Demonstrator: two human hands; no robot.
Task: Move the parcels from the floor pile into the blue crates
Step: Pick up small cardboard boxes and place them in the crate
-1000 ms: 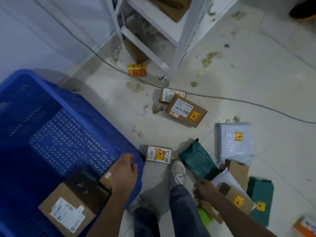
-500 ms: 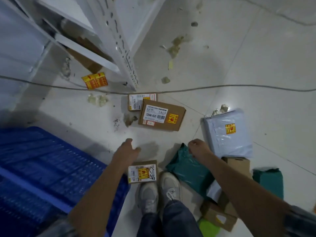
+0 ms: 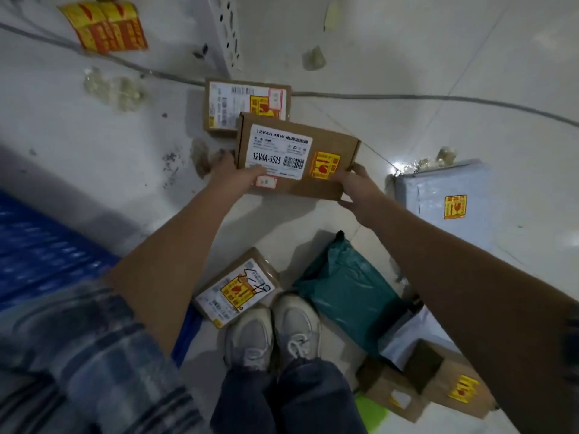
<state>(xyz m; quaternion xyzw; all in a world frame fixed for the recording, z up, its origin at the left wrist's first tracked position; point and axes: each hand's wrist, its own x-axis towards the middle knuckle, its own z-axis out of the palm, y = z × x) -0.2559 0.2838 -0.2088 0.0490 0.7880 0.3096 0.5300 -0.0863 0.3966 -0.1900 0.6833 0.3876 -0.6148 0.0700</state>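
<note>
Cardboard box (image 3: 294, 158) gripped both ends, fingers underneath hidden

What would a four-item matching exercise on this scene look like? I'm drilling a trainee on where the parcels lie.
Things:
1. cardboard box labelled 12V4A-5525
2. teal mailer bag
3. pale blue mailer bag
4. small box with scribbled label

Places:
A. on the floor at the far right
B. just left of the shoes
C. held between both hands
D. just right of the shoes

Pairs: 1-C, 2-D, 3-A, 4-B
</note>
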